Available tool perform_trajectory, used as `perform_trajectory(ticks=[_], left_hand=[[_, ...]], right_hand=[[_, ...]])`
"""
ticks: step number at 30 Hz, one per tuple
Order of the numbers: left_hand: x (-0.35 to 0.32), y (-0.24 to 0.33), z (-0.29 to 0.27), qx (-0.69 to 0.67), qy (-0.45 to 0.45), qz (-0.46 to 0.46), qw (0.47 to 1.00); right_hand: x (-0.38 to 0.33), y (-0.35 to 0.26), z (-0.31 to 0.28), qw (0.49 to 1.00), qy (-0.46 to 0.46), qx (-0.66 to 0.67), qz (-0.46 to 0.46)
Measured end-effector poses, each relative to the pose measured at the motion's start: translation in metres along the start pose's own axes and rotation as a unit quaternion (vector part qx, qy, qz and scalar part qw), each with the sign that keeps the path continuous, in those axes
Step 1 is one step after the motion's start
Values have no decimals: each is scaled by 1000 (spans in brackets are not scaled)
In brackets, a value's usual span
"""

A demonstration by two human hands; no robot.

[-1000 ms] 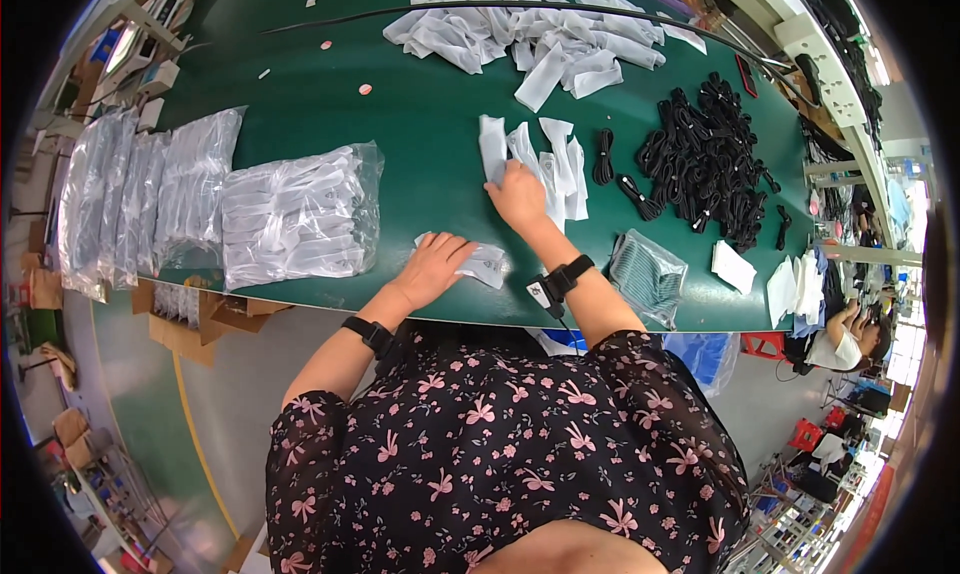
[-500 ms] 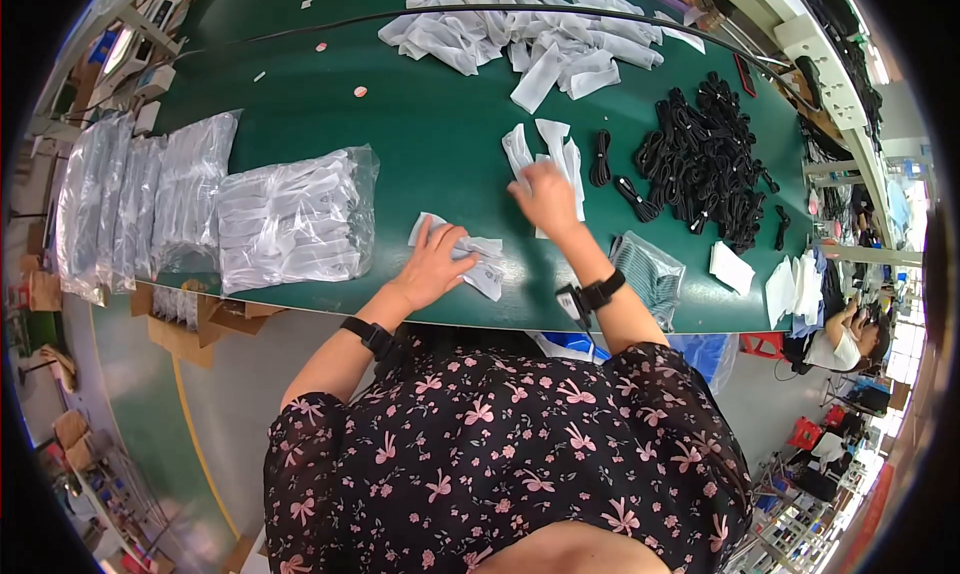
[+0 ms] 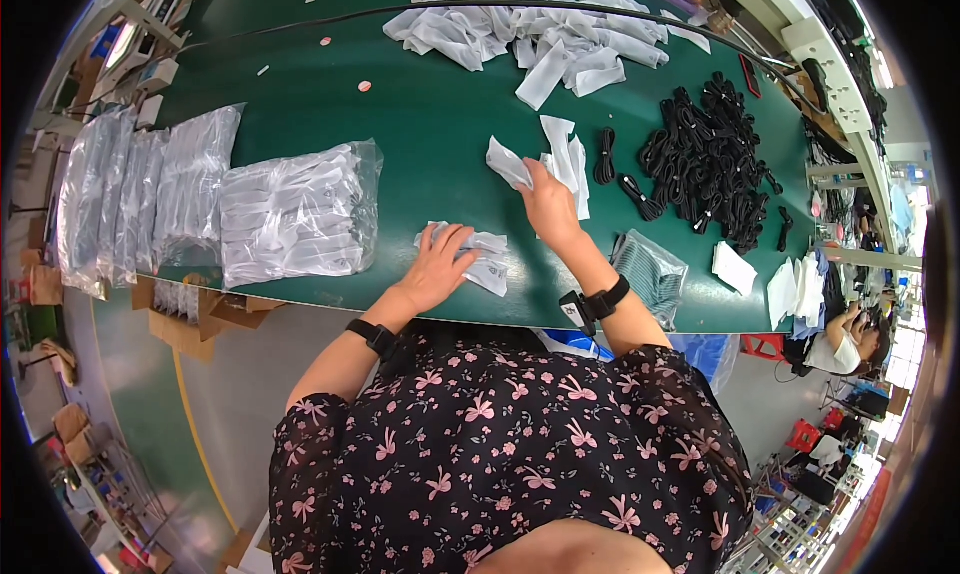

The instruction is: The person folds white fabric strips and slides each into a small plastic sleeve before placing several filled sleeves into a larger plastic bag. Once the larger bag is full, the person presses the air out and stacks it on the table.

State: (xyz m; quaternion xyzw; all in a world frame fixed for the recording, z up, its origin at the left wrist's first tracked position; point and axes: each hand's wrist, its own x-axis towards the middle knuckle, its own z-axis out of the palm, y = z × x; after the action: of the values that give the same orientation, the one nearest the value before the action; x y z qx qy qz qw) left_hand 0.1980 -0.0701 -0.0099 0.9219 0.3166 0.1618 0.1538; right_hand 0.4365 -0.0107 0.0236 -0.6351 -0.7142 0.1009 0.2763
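Observation:
My right hand [image 3: 548, 210] pinches the near end of a narrow frosted white plastic packet [image 3: 507, 161] and lifts it at a tilt off the table. More white packets [image 3: 568, 164] lie just to the right of that hand. Nearer the front edge, my left hand [image 3: 436, 269] rests palm down over a few similar packets [image 3: 489, 274], with fingers spread across them. What is inside the packets cannot be made out.
Clear bags filled with white packets [image 3: 295, 219] stand at the left. A heap of loose packets [image 3: 545, 24] lies at the back, and coiled black cables [image 3: 700, 154] at the right. Nearer me are a clear plastic bag [image 3: 650, 274] and a black cord [image 3: 330, 22] strung across the far side.
My right hand has closed on the left one of the loose packets and raised it, swinging it slightly leftward. My left hand stays over its packets.

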Motion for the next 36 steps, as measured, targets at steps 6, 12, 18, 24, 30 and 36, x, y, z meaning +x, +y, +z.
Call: perform_trajectory(ticks=[6,12,18,24,30,36], left_hand=[[1,2,-5,-54,0,-17,998],[5,5,-5,-73,-7,-5,997],[2,-1,-1,-124,0,-30,992],[7,3,-10,-82,-33,-50,995],[14,2,-19,-19,-9,-4,1000],[9,-5,3,-68,0,3,998]], right_hand=[[20,-47,-55,998,-35,33,34],[25,-46,-2,992,-113,19,61],[-1,-17,12,991,-107,-65,-46],[-26,-11,30,975,-217,27,26],[-30,1,7,953,-244,152,-98],[-16,56,-37,991,70,-116,14]])
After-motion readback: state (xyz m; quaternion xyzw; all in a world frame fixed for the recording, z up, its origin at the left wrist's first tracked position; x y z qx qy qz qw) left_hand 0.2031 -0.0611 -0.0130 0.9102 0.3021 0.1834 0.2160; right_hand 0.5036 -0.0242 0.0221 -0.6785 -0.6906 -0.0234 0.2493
